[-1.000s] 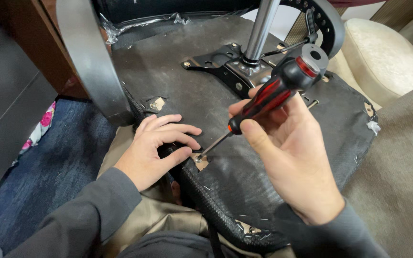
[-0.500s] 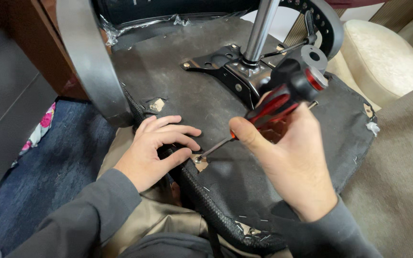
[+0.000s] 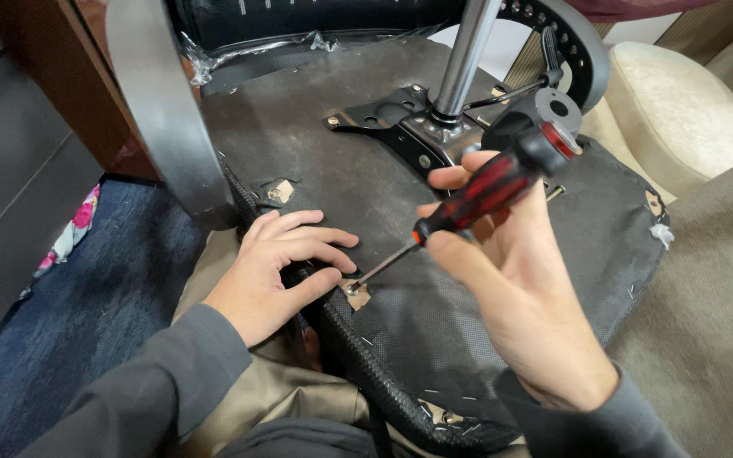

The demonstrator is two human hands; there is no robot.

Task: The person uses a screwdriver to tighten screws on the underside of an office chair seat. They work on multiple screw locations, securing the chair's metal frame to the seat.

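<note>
item: screwdriver (image 3: 489,188), red and black handle with a thin metal shaft. held in the right hand (image 3: 519,288); grip closed around the handle, thumb and fingertips pinching near the shaft end. the shaft slopes down and away from the grip, and its tip sits on a screw (image 3: 352,289) at a torn patch in the fabric.

item: left hand (image 3: 277,271). lies flat on the seat underside (image 3: 366,182), fingers spread and slightly curled, holding nothing; its grip is open and its thumb is just beside the screwdriver tip.

item: upturned office chair. black fabric underside facing up, braided edge trim (image 3: 358,352) running below the left hand.

beyond the right grip: metal mounting plate (image 3: 409,127) and chrome column (image 3: 467,55). grey armrest (image 3: 163,127) stands beyond the left hand. cream cushion (image 3: 680,110) well apart, past the right grip.
</note>
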